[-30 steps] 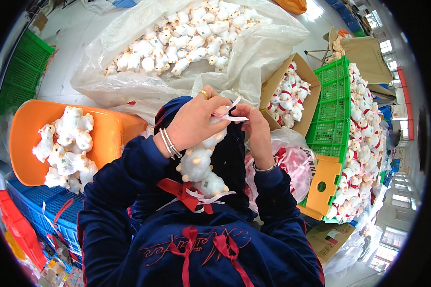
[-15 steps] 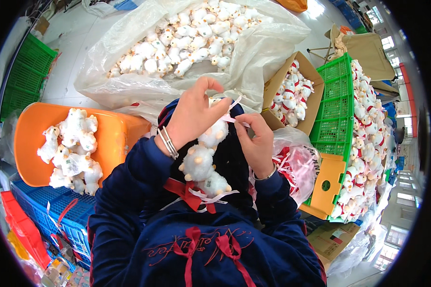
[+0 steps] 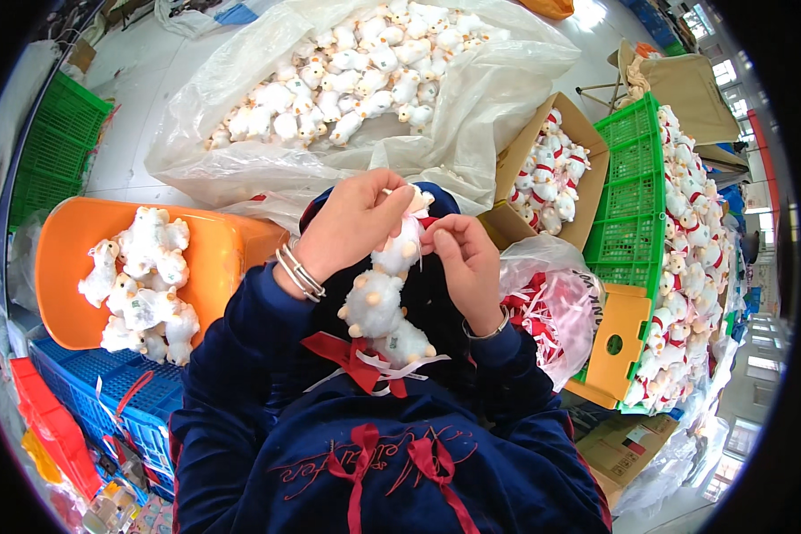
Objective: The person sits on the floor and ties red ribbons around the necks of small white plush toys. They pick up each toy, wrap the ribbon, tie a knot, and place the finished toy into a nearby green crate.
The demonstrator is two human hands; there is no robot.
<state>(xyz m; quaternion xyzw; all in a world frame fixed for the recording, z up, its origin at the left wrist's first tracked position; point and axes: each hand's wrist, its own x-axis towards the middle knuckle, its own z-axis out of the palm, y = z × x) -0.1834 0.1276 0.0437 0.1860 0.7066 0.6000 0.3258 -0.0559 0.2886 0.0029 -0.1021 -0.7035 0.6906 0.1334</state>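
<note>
A small white plush toy (image 3: pixel 399 251) with a pale ribbon (image 3: pixel 419 216) and a bit of red at its neck rests on my lap. My left hand (image 3: pixel 354 224) is closed in a pinch at the left of the neck, on the ribbon as far as I can see; its fingertips are partly hidden. At the right of the neck, my right hand (image 3: pixel 465 265) pinches the ribbon between thumb and forefinger. Two more plush toys (image 3: pixel 371 303) lie below on my lap, beside loose red and white ribbons (image 3: pixel 362 363).
An orange bin (image 3: pixel 67 267) with several toys stands left on a blue crate (image 3: pixel 89 383). Ahead spreads a plastic sheet (image 3: pixel 196 116) heaped with toys. To the right are a cardboard box (image 3: pixel 587 209), a green crate (image 3: pixel 630 222) beside ribboned toys, and a bag of ribbons (image 3: pixel 543 311).
My left hand has come down and closed against the toy's neck. My right hand has lowered slightly, and the ribbon that stuck up between the hands now lies close to the neck.
</note>
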